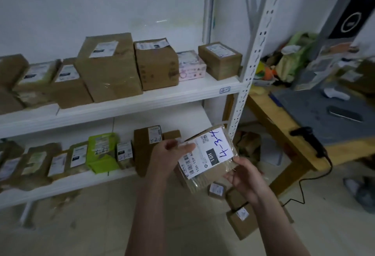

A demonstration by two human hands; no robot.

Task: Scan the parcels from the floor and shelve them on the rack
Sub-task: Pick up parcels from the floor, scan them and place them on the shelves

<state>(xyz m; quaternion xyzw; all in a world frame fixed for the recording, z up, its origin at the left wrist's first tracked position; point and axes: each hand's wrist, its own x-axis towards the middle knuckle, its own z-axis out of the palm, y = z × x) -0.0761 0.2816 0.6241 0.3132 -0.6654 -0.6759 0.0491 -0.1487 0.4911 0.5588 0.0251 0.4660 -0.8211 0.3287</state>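
Both hands hold one parcel [207, 155], a flat brown packet in clear wrap, raised in front of the rack [129, 101] at about 5 o'clock from frame centre. The left hand [169, 154] has its grip closed on the packet's upper left edge, thumb on top against the white label [209, 152]; the right hand [246, 176] grasps the lower right corner from beneath, fingers curled under. The label faces up and carries a barcode, a square code, the print "15H" and a blue handwritten mark (it reads roughly "4-3-4"). The packet is tilted, its long side running from 7 to 1 o'clock, and it touches neither shelf nor floor. Behind it, the rack's upper shelf holds a row of brown boxes [109, 66] and a pink box [191, 65]; the lower shelf holds smaller packets, among them a green pouch [102, 152]. On the floor at 5 o'clock, below the right forearm, lie further small brown parcels [239, 223] with white labels. At 3 o'clock stands a wooden desk [284, 125]; a black handheld scanner [308, 140] lies at its near edge, its cable trailing to the floor. Objects farther back on the desk are blurred.
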